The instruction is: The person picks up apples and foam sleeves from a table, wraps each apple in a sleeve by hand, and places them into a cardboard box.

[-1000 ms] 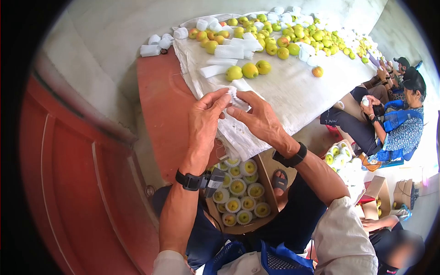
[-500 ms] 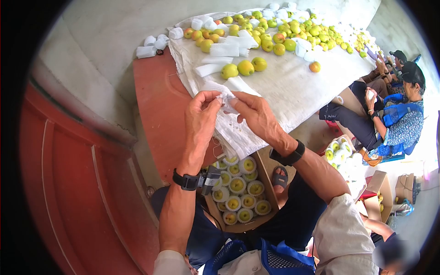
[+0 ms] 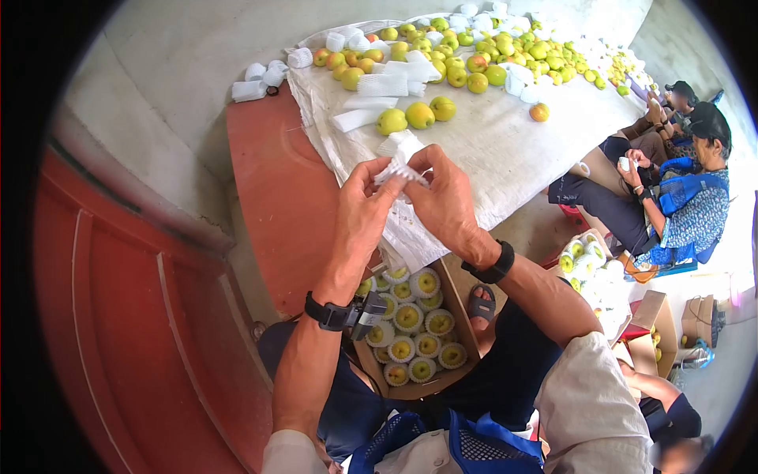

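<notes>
One white foam net (image 3: 401, 171) is pinched by the left hand (image 3: 365, 193) and right hand (image 3: 444, 199), presumably gripped from both sides so that it is steadied, with a box (image 3: 466, 324) of netted apples (image 3: 408, 317) placed below them, apparently for easy reach, and loose apples (image 3: 420, 116) beyond.

Fruit-packing rm, prob. (rt side glary): apples (image 3: 419, 116) & foam nets (image 3: 383, 84) on table (image 3: 264, 170), carton (image 3: 462, 312) w/ netted fruit (image 3: 408, 317).
</notes>
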A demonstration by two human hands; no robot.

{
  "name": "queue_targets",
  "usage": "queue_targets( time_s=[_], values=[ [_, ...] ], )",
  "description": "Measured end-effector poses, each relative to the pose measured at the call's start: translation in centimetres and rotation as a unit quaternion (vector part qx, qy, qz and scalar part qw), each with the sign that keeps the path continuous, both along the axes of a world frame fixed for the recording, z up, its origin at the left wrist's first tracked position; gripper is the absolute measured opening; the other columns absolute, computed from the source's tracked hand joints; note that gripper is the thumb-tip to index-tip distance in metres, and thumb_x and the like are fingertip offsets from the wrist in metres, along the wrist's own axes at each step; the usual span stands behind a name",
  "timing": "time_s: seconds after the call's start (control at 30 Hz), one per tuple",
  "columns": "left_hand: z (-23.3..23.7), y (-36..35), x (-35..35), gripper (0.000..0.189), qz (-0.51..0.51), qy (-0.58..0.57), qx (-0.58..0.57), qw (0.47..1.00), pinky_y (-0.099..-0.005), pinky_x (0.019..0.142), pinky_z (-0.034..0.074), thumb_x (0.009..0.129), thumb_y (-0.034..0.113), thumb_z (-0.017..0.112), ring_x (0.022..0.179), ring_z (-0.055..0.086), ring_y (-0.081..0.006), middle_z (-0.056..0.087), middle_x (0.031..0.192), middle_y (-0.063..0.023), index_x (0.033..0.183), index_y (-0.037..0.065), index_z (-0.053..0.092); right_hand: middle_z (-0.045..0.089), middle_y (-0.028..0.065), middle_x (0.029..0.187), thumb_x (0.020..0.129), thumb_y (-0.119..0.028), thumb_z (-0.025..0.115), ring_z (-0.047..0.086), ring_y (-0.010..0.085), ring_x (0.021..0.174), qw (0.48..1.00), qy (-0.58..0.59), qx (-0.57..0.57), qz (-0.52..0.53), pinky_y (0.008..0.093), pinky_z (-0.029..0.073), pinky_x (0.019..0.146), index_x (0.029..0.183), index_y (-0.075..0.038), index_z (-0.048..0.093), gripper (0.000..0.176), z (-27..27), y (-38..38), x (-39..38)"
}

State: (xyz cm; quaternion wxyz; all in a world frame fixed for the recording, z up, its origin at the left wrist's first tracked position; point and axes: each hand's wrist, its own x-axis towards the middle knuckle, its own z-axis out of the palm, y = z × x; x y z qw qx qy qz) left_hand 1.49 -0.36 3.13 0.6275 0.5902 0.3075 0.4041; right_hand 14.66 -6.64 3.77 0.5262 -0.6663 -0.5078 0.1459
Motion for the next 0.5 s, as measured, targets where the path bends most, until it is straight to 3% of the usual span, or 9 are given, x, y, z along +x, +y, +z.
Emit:
queue_targets(
  time_s=[0.07,0.13,0.2,0.23,0.3,0.43,0.5],
  values=[
    [-1.5,1.0,-0.2,0.034,-0.011,0.051,-0.011,0.999,-0.026,0.078,0.05,0.097,0.013,0.064,0.087,0.061,-0.0103,0.068,0.105,-0.0037,0.127,-0.002,0.063,0.069,0.017,0.09,0.087,-0.007,0.068,0.066,0.0255,0.078,1.0,-0.004,0.024,0.009,0.0372,0.053,0.068,0.102,0.002,0.061,0.019,-0.6,-0.2,-0.5],
    [-2.5,1.7,-0.2,0.037,0.023,-0.057,-0.06,0.996,-0.0253,0.07,0.053,0.096,0.009,0.061,0.083,0.064,-0.0106,0.069,0.103,-0.0072,0.131,-0.006,0.058,0.069,0.0149,0.089,0.087,-0.005,0.067,0.066,0.0241,0.077,0.999,-0.008,0.048,0.017,0.0351,0.053,0.068,0.104,0.002,0.062,0.019,-1.1,0.0,-0.7],
    [-3.0,2.0,-0.7,0.032,0.01,-0.104,-0.122,0.987,-0.0262,0.072,0.054,0.097,0.009,0.06,0.085,0.065,-0.0115,0.07,0.104,-0.0068,0.127,-0.004,0.06,0.071,0.0105,0.088,0.091,-0.005,0.064,0.066,0.0203,0.076,0.983,0.155,0.073,0.066,0.0318,0.053,0.068,0.107,0.002,0.063,0.017,-1.6,0.1,-0.8],
    [-2.9,2.2,-1.0,0.028,-0.004,-0.15,-0.184,0.971,-0.0271,0.074,0.055,0.098,0.009,0.059,0.086,0.067,-0.0124,0.071,0.105,-0.0064,0.123,-0.002,0.063,0.071,0.0105,0.088,0.091,-0.005,0.064,0.066,0.0203,0.076,0.983,0.155,0.074,0.065,0.0318,0.053,0.068,0.107,0.002,0.063,0.017,-1.4,0.2,-0.5],
    [-2.2,2.5,-1.5,0.025,-0.048,-0.155,-0.204,0.965,-0.0285,0.077,0.055,0.099,0.011,0.06,0.089,0.067,-0.0134,0.071,0.106,-0.0064,0.121,0.0,0.064,0.071,0.0074,0.09,0.098,-0.011,0.06,0.065,0.015,0.076,0.946,0.305,0.005,0.111,0.0276,0.051,0.064,0.108,0.002,0.066,0.018,-0.8,0.4,0.7],
    [-1.6,2.8,-2.1,0.02,-0.146,-0.166,-0.253,0.942,-0.0325,0.085,0.054,0.103,0.018,0.061,0.096,0.067,-0.0146,0.072,0.109,-0.0059,0.117,0.005,0.066,0.07,0.0045,0.086,0.102,-0.021,0.057,0.062,0.0112,0.071,0.914,0.379,-0.048,0.134,0.0251,0.045,0.059,0.104,0.0,0.067,0.023,-0.2,0.2,2.4],
    [-1.7,2.9,-2.3,0.021,-0.167,-0.18,-0.263,0.933,-0.0338,0.088,0.053,0.103,0.02,0.061,0.098,0.066,-0.0152,0.071,0.11,-0.0055,0.117,0.005,0.066,0.069,0.0022,0.093,0.103,-0.025,0.058,0.06,0.01,0.073,0.881,0.438,-0.076,0.16,0.0249,0.042,0.06,0.105,-0.003,0.067,0.024,-0.6,0.3,2.9]
  ],
)
